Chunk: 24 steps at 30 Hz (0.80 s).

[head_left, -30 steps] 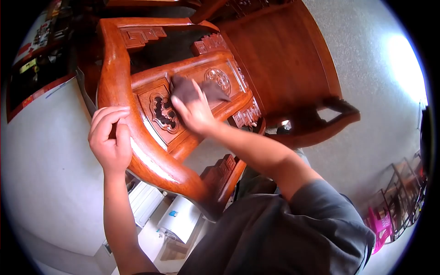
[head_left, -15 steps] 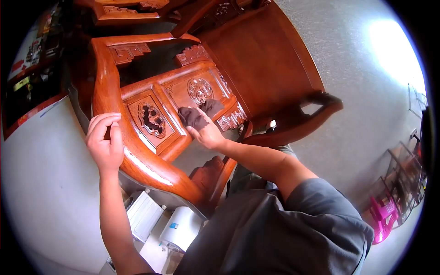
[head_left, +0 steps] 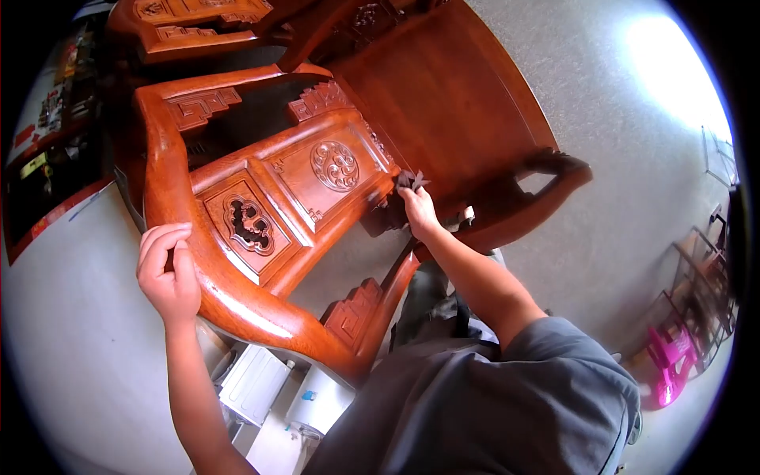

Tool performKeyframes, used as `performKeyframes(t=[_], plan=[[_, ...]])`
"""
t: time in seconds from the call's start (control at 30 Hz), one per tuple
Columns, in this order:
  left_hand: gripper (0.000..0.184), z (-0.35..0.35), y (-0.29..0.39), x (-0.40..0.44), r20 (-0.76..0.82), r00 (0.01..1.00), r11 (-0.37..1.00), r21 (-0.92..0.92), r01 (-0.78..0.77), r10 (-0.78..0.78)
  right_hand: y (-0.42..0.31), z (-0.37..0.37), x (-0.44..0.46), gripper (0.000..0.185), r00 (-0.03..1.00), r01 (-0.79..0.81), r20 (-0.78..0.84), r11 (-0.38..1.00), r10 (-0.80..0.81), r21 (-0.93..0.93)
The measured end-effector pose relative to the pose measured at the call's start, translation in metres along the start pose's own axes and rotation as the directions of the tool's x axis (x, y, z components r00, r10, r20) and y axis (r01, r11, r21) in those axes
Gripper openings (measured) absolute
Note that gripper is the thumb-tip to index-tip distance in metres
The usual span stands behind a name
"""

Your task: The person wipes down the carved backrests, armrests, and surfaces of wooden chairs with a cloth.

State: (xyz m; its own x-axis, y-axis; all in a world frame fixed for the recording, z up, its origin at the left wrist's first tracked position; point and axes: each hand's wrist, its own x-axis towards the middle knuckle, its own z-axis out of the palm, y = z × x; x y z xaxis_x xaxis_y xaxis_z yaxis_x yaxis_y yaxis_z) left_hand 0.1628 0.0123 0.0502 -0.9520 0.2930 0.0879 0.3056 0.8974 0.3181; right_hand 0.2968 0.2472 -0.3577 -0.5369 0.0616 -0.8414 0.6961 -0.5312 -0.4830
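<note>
A polished reddish-brown wooden chair (head_left: 277,313) with a carved back panel (head_left: 297,178) fills the middle of the view. My right hand (head_left: 418,210) is closed on a dark cloth (head_left: 411,181), at the lower end of the back panel beside the seat (head_left: 443,95). Curled fingers of my left hand (head_left: 170,273) rest at the outer edge of the curved top rail, thumb raised near the fingertips. Nothing shows in that hand, though its palm is partly hidden.
Another carved wooden chair (head_left: 198,36) stands at the top left. White appliances (head_left: 253,385) lie below the top rail. A pink plastic stool (head_left: 671,368) and a dark metal rack (head_left: 701,293) are at the right.
My right hand has moved with the cloth from the middle of the back panel to its seat-side end. The view has shifted, bringing more of the other chair in. My left hand keeps its place.
</note>
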Motion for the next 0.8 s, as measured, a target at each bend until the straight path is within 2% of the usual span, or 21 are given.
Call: performKeyframes(t=[0.07,0.1,0.13,0.17,0.2,0.27,0.33,0.37,0.47,0.53,0.63,0.67,0.7,0.8], plan=[[0.015,-0.001,-0.001,0.000,0.024,1.000,1.000,0.014,0.004,-0.005,-0.009,0.012,0.003,0.038,0.993,-0.055,0.110,0.997,0.050,0.046],[0.016,-0.001,-0.001,0.000,0.033,0.999,1.000,0.024,-0.004,0.003,-0.006,0.017,0.013,0.046,0.979,0.160,0.168,0.946,-0.116,-0.282],[0.016,-0.002,-0.002,0.001,0.042,0.999,1.000,0.028,-0.008,0.007,0.009,0.031,0.007,0.042,0.962,0.248,0.031,0.818,-0.272,-0.519],[0.016,-0.002,-0.003,0.000,0.049,0.999,0.999,0.031,-0.012,0.011,0.017,0.027,0.001,0.041,0.870,0.479,0.263,0.585,-0.418,-0.655],[0.017,-0.003,-0.004,0.000,0.055,0.998,0.999,0.033,-0.015,0.013,0.028,0.023,-0.003,0.040,0.720,0.670,0.507,0.285,-0.475,-0.685],[0.019,-0.004,-0.002,0.002,0.080,0.997,0.998,0.055,-0.027,0.023,0.055,0.023,-0.007,0.042,0.784,0.597,0.435,0.346,-0.443,-0.724],[0.020,-0.005,-0.001,0.004,0.099,0.995,0.998,0.065,-0.022,0.016,0.040,0.024,-0.006,0.047,0.889,0.457,0.346,0.528,-0.301,-0.715],[0.020,-0.006,0.000,0.004,0.113,0.993,0.997,0.076,-0.025,0.016,0.047,0.028,0.008,0.052,0.890,0.448,0.306,0.526,-0.338,-0.723],[0.020,-0.007,0.000,0.007,0.135,0.991,0.998,0.057,-0.020,0.013,0.023,0.058,0.052,0.060,0.914,0.404,0.287,0.584,-0.286,-0.704],[0.017,-0.007,0.001,0.009,0.156,0.988,0.998,0.062,-0.018,0.008,0.028,0.092,0.107,0.063,0.864,0.463,0.240,0.509,-0.443,-0.726],[0.015,-0.009,0.001,0.010,0.206,0.979,0.995,0.098,-0.012,-0.009,0.021,0.129,0.198,0.060,0.879,0.469,0.400,0.321,-0.259,-0.823],[0.015,-0.009,0.001,0.009,0.213,0.977,0.994,0.109,-0.009,-0.015,-0.001,0.139,0.204,0.056,0.881,0.465,0.404,0.288,-0.246,-0.837],[0.015,-0.009,0.002,0.010,0.224,0.974,0.993,0.118,-0.007,-0.020,-0.031,0.134,0.180,0.052,0.834,0.550,0.517,0.240,-0.190,-0.800],[0.017,-0.011,0.003,0.012,0.231,0.972,0.993,0.115,0.015,-0.042,0.012,0.095,0.158,0.052,0.759,0.648,0.398,0.536,-0.515,-0.541]])
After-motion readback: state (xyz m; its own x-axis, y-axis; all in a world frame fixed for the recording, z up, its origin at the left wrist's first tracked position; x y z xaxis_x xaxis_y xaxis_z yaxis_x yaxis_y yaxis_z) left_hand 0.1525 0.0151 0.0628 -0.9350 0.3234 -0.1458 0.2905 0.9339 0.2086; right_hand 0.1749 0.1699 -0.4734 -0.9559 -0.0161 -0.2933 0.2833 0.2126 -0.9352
